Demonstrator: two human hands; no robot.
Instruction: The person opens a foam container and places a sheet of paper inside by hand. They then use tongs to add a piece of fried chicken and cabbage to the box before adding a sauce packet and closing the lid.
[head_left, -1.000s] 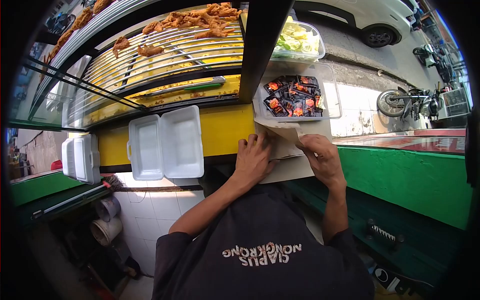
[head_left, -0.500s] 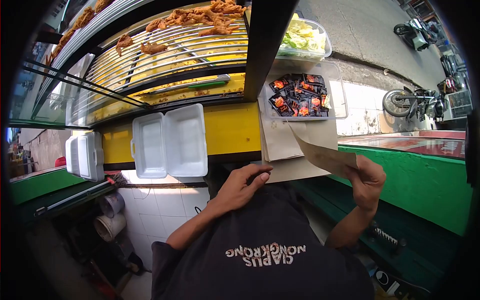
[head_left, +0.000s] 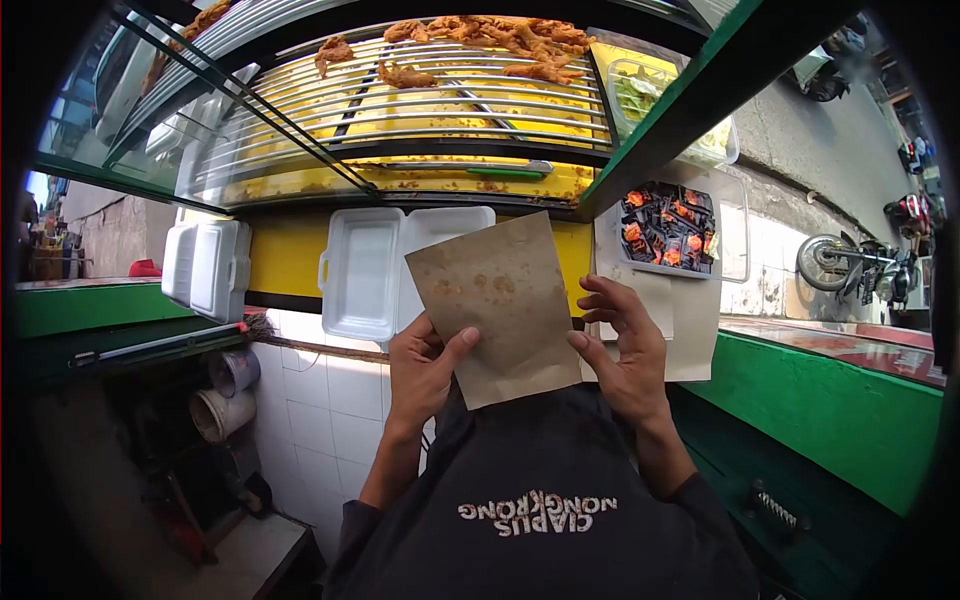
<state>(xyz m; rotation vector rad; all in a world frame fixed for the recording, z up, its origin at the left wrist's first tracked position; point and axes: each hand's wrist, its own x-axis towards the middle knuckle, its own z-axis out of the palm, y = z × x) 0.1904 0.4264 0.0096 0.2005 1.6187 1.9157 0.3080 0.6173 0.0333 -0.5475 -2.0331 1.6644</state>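
Observation:
A sheet of brown wrapping paper (head_left: pixel 510 330) with a few greasy-looking spots is held up in front of my chest. My left hand (head_left: pixel 425 370) pinches its lower left edge, thumb on top and fingers behind. At the paper's right edge is my right hand (head_left: pixel 630 360), fingers spread and curved, thumb tip right by the edge. Behind the sheet, an open white foam box (head_left: pixel 362 275) lies on the yellow counter, its right half partly covered by the paper. More brown paper sheets (head_left: pixel 690 345) lie beyond my right hand.
Fried chicken (head_left: pixel 500 40) rests on a wire rack (head_left: pixel 350 110) inside the glass case. Black sachets (head_left: pixel 670 230) fill a clear tub at right, with a tub of lettuce (head_left: pixel 640 95) behind it. Closed foam boxes (head_left: pixel 205 270) stand at left. A motorcycle (head_left: pixel 850 260) is outside.
The brown paper has come off the stack at right and now hangs before the foam box. My left hand has taken hold of it, and my right hand's fingers have spread.

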